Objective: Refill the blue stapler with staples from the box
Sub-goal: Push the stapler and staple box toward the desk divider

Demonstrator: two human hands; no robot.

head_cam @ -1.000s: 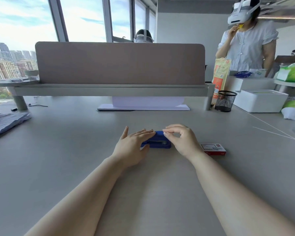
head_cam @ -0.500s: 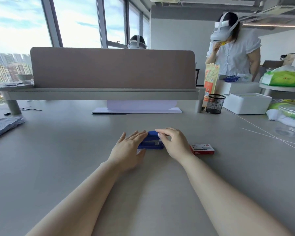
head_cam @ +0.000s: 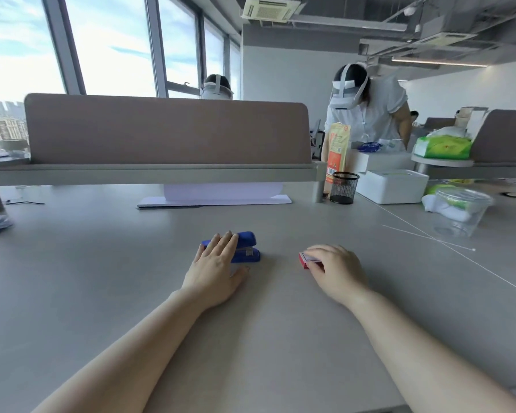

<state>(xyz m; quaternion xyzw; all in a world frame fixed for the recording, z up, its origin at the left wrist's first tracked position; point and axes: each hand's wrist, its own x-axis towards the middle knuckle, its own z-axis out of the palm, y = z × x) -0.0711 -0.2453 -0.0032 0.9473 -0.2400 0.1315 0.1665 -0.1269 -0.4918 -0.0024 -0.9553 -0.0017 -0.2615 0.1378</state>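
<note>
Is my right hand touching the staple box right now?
Touching. The head view shows the right hand lying over the red staple box, fingers on its top.

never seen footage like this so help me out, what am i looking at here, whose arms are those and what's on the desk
There is no machine here. The arms belong to a person wearing a wide-angle camera on the head, so the single picture looks forward and down over their own hands.

The left hand rests flat on a blue stapler, which lies on the grey desk. The right hand covers a small red staple box; its fingers are curled over the box, but whether they have a firm grip on it cannot be told from here. Stapler and box lie apart, side by side.

Further back stand a black mesh pen cup, a white box and a clear plastic container. Beyond the desk divider, other people wear headsets too.
</note>
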